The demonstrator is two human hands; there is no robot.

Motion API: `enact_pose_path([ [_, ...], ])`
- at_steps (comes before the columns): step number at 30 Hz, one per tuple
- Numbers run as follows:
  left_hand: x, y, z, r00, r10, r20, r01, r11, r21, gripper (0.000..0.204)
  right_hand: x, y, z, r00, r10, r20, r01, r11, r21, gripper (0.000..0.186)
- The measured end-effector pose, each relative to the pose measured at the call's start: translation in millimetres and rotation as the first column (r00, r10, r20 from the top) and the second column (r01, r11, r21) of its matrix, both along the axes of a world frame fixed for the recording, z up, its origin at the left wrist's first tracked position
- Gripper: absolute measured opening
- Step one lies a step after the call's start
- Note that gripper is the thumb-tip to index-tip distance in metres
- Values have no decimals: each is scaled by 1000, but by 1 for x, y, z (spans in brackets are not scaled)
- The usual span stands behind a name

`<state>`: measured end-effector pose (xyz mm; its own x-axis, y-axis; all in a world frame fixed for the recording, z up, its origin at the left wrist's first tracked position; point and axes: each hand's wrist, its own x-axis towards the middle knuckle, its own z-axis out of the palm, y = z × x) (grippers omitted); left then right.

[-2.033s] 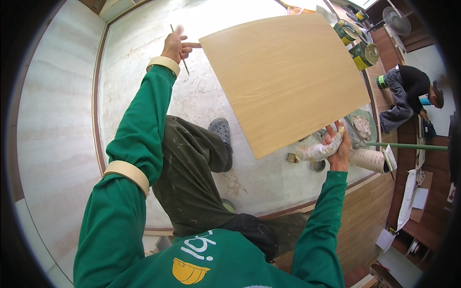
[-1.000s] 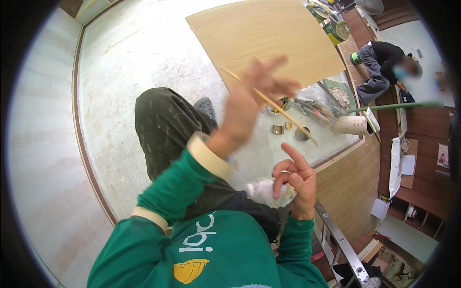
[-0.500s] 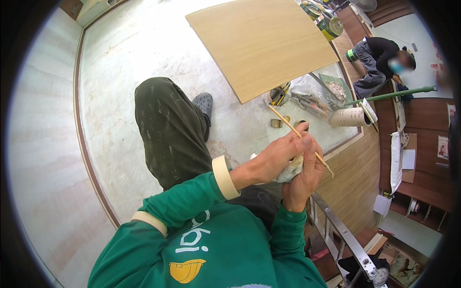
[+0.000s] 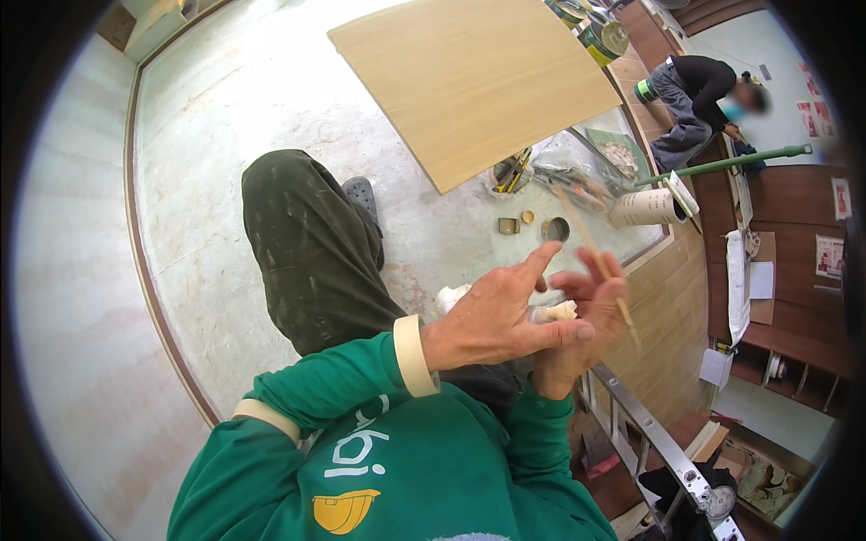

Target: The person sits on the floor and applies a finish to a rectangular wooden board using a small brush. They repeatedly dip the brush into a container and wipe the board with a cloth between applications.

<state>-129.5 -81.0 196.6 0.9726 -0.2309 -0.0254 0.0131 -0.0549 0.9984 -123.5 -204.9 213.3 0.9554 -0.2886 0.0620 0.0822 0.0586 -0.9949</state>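
Crumpled white cloth (image 4: 453,298) sits between the hands, right of the green sweater's (image 4: 451,451) white lettering (image 4: 346,472); left hand (image 4: 487,314) covers it, forefinger and thumb wide, grip hidden; blurred right hand (image 4: 601,317) holds a thin tan stick (image 4: 591,248); beyond, a beige cylinder (image 4: 642,207) bears dark printing.

The panel (image 4: 478,86) is showing a smooth, matt, wood-grained face, the thin stick (image 4: 586,239) is presenting a pale, wood-like surface, the white wad (image 4: 454,298) is appearing crumpled and cloth-like, the clear plastic bag (image 4: 570,169) is reflecting glossily, and the ladder (image 4: 651,439) is displaying smooth metal.
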Motion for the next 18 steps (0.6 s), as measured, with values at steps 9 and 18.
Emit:
enact_pose_path([
  [9,5,19,21,838,-530,-127,517,847,-126,85,41,-85,-13,989,-122,81,133,981,-142,36],
  [18,46,22,94,699,-682,215,695,719,20,79,25,-97,-22,923,-265,-278,263,964,-46,34],
])
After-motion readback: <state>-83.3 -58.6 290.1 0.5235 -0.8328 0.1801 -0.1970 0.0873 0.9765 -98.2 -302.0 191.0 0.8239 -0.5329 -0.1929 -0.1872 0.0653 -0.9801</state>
